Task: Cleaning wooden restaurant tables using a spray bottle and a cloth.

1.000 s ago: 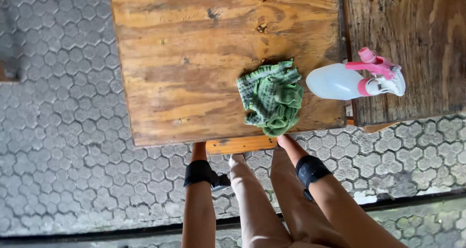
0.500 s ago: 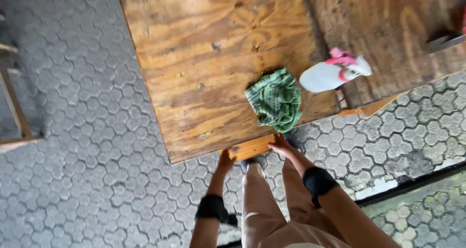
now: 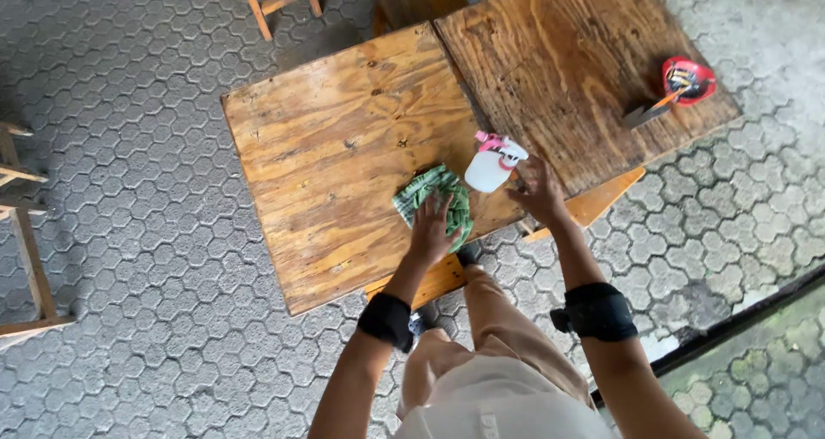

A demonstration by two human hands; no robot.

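Note:
My left hand (image 3: 432,229) lies flat on a crumpled green checked cloth (image 3: 421,192) near the front edge of a light plywood table (image 3: 326,155). My right hand (image 3: 539,190) rests open on the table edge, fingertips just beside a white spray bottle (image 3: 488,167) with a pink trigger head that lies at the seam between the two tables. Both wrists wear black bands.
A darker wooden table (image 3: 567,61) adjoins on the right, carrying a red round dish (image 3: 689,78) with a dark tool beside it. Wooden benches (image 3: 593,205) sit under the tables. Stool legs (image 3: 275,1) stand at the top, another wooden frame (image 3: 26,259) at the left, on hexagonal paving.
The view has pulled back and swung left. My left hand has come up from the bench onto the green cloth. My right hand has moved up beside the spray bottle.

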